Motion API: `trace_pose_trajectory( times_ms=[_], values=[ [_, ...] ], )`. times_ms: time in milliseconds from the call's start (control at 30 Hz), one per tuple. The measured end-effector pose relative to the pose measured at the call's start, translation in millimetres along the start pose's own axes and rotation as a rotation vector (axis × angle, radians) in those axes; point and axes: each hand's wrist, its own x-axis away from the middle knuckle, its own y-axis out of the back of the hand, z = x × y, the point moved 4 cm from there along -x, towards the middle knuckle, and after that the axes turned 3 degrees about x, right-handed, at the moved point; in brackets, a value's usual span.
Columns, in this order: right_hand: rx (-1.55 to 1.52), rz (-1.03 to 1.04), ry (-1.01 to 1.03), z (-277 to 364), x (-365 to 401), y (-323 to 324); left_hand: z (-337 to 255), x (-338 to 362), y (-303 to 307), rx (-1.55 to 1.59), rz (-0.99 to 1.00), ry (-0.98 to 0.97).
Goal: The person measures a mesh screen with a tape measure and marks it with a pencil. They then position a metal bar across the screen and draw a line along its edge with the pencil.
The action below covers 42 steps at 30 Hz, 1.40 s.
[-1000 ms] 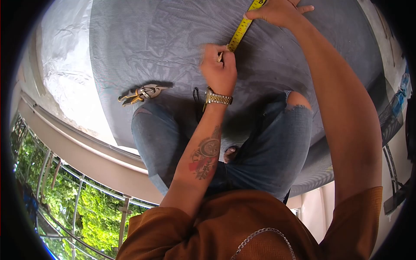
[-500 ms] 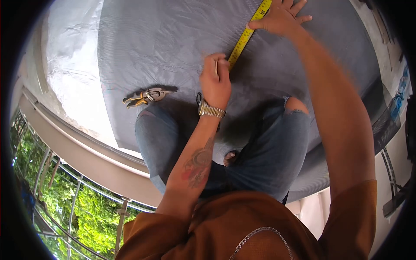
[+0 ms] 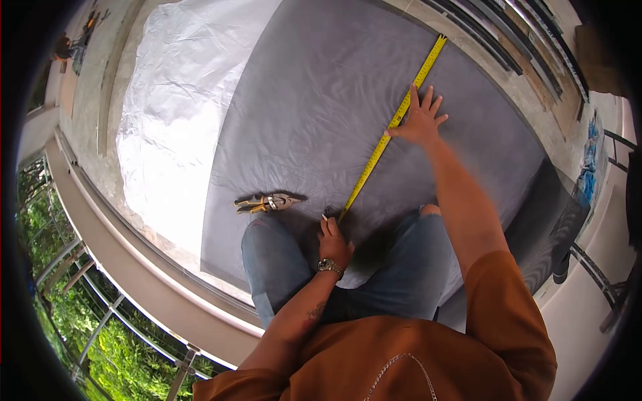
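My left hand, with a watch on its wrist, is closed around a slim, pale-tipped stick too small to name surely. It is beside the near end of a yellow tape measure, which runs diagonally across a grey sheet. Spread fingers of my right hand lie flat over the middle of the tape, thumb and fingertips touching its edge. Yellow-handled snips lie on the sheet in front of my left knee.
A silvery sheet lies to the left. Dark mesh material bunches at the right edge, near blue plastic. Long metal bars lie at the far right. A railing borders greenery at the lower left.
The view has tilted up, showing the tape's far end. My left hand has drawn back toward my lap, near the tape's near end. My right hand stays spread over the tape.
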Motion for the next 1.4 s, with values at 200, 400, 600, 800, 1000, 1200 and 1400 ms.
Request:
trace_pose_trajectory(
  times_ms=[200, 400, 600, 800, 1000, 1200, 1400],
  values=[
    [-0.476, -0.317, -0.034, -14, -14, 10, -7, -2, 70, 0.318, 0.032, -0.131],
    [-1.038, -0.553, -0.034, 19, -33, 20, 24, -7, 166, 0.747, -0.177, -0.215],
    [-1.16, -0.275, -0.043, 146, -63, 16, 90, -64, 229, 0.578, -0.402, -0.164],
    [-0.793, -0.184, 0.08, 232, -81, -5, 141, -81, 237, 0.449, -0.488, -0.086],
    [-0.616, -0.139, 0.007, 274, -100, -19, 165, -98, 233, 0.496, -0.576, -0.136],
    [-0.473, -0.134, -0.062, 281, -119, -23, 172, -110, 237, 0.523, -0.591, -0.086],
    [-0.131, -0.133, 0.083, 299, -99, -15, 194, -121, 241, 0.499, -0.681, 0.025]
  ],
)
